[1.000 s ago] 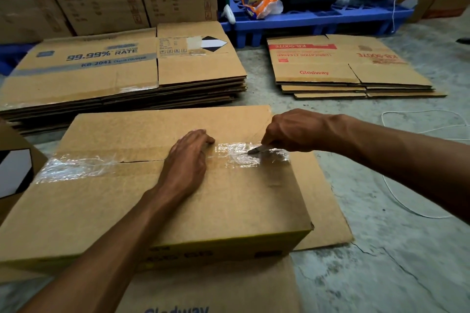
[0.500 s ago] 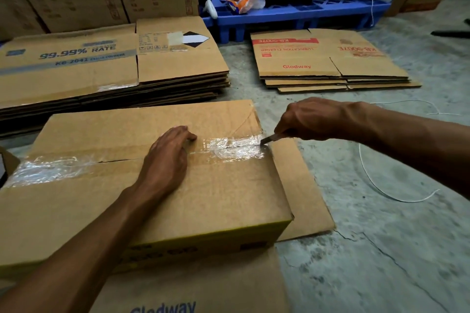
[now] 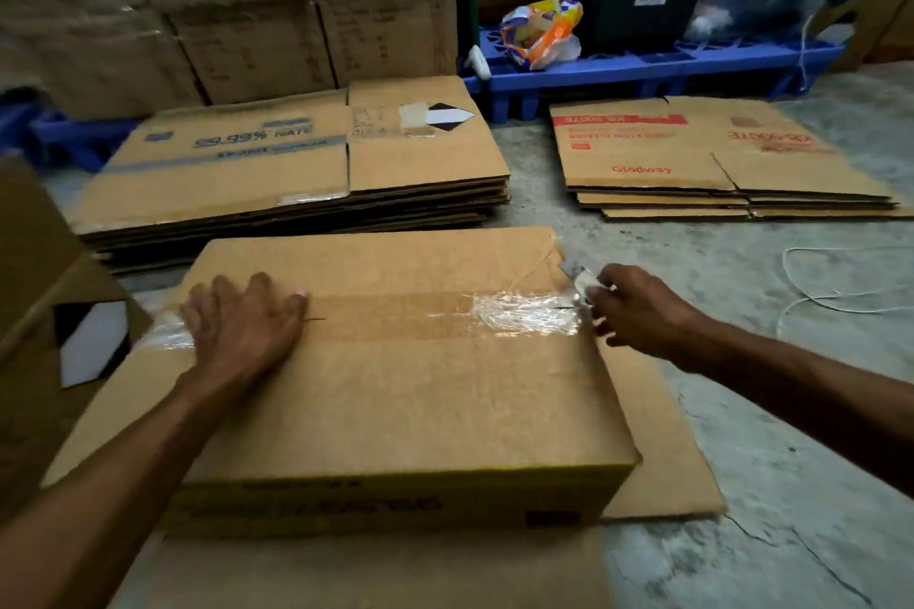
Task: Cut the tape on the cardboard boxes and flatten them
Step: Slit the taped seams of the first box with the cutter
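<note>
A brown cardboard box (image 3: 395, 401) lies on the floor in front of me, its top seam covered by clear tape (image 3: 524, 314). My left hand (image 3: 242, 326) lies flat on the box top near the left end of the seam, fingers spread. My right hand (image 3: 638, 312) is just off the box's right edge, closed around a small cutter (image 3: 578, 279) whose blade points up and away from the tape. A short slit shows in the seam beside my left fingers.
Two stacks of flattened boxes lie beyond, a tall one (image 3: 297, 168) at the left and a low one (image 3: 717, 163) at the right. A blue pallet (image 3: 643, 69) stands behind. A white cord (image 3: 816, 297) trails on the concrete at right. Another box (image 3: 44, 312) sits at left.
My right hand has drawn the cutter rightward off the box's edge and raised the blade. My left hand has slid left along the seam.
</note>
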`<action>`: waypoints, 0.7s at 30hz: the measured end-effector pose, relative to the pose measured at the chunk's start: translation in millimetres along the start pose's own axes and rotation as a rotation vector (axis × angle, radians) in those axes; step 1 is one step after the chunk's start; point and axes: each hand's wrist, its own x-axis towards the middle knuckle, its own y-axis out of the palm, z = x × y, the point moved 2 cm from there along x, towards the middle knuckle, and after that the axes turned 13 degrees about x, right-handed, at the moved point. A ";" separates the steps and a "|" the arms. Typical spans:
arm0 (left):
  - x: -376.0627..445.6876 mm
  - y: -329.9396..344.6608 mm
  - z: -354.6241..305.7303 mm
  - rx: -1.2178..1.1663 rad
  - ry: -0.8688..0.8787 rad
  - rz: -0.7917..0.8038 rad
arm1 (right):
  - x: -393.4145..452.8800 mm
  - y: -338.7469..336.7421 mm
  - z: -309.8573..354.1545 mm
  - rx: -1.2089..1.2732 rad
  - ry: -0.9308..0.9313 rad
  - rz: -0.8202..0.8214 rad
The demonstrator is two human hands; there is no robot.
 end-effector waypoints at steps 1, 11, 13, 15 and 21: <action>0.8 -1.2 22.7 0.013 -0.100 0.066 | -0.6 7.0 -0.5 0.000 0.019 -0.008; -27.6 -35.0 31.7 0.038 -0.206 0.154 | 43.2 -33.9 35.6 -0.210 0.015 -0.131; -33.9 -46.7 18.9 0.176 -0.131 0.073 | 50.6 -47.1 37.2 -0.275 -0.013 -0.143; -33.7 -54.8 -2.8 0.253 -0.034 -0.077 | 43.2 -50.5 32.3 -0.292 -0.028 -0.152; 8.2 -33.1 -82.7 -0.038 0.286 0.033 | -53.9 -33.0 -22.6 -0.216 0.055 -0.348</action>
